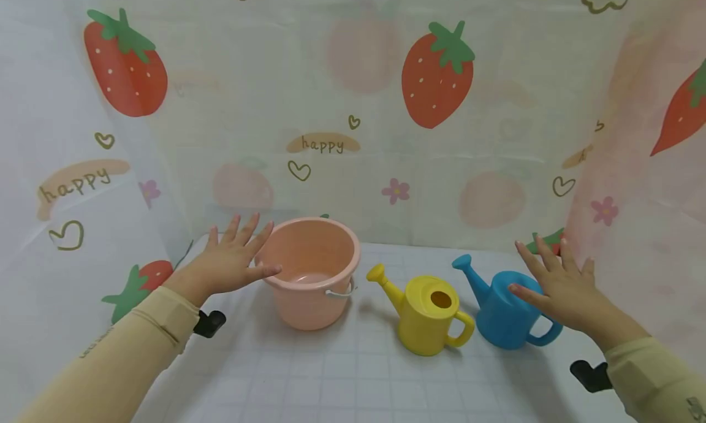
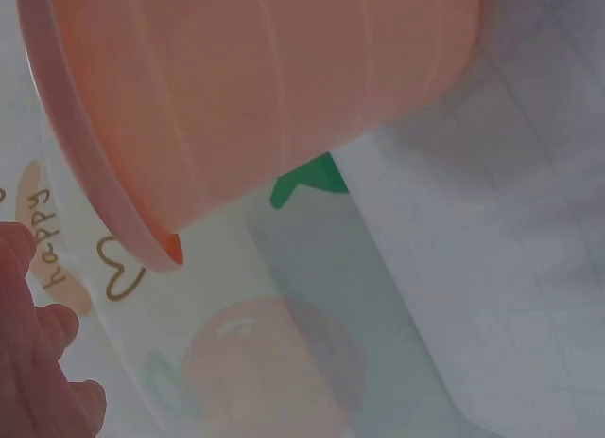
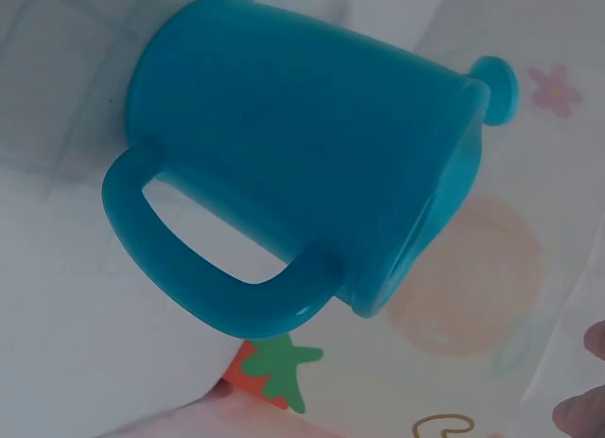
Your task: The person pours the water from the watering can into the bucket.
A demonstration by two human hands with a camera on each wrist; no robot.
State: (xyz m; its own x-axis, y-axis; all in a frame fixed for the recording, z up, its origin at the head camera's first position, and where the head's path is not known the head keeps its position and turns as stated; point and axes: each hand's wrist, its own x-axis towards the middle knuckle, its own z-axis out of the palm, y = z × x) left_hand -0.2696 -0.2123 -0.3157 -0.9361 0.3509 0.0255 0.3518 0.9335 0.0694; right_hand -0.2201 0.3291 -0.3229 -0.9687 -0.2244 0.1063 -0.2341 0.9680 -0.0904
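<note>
Bucket of pink plastic (image 1: 311, 303) is seen standing upright on the desk (image 1: 309, 380), its thin white bail (image 1: 339, 293) hanging at the side. Nothing can be made out inside it, though part of its floor is hidden. To its right a yellow watering can (image 1: 425, 328) is set upright, spout towards the bucket and handle to the right. Just beside that, a blue watering can (image 1: 504, 325) is placed a little further back, also upright; whether the two cans are touching cannot be told.

Neither of the hands is closed on anything. The left hand (image 1: 228, 263) is held up before the bucket's left rim with fingers spread, and in the left wrist view its fingertips are seen apart from the bucket. The right hand (image 1: 565, 291) is likewise spread near the blue can, and no contact is shown in the right wrist view.

As to progress, no item is being gripped, lifted or tipped, and no water can be seen. Whether handling is yet to be started or is already finished cannot be judged.

The arms are covered by beige sleeves (image 1: 110, 362), and the desk is backed by a strawberry-printed curtain (image 1: 342, 92).
</note>
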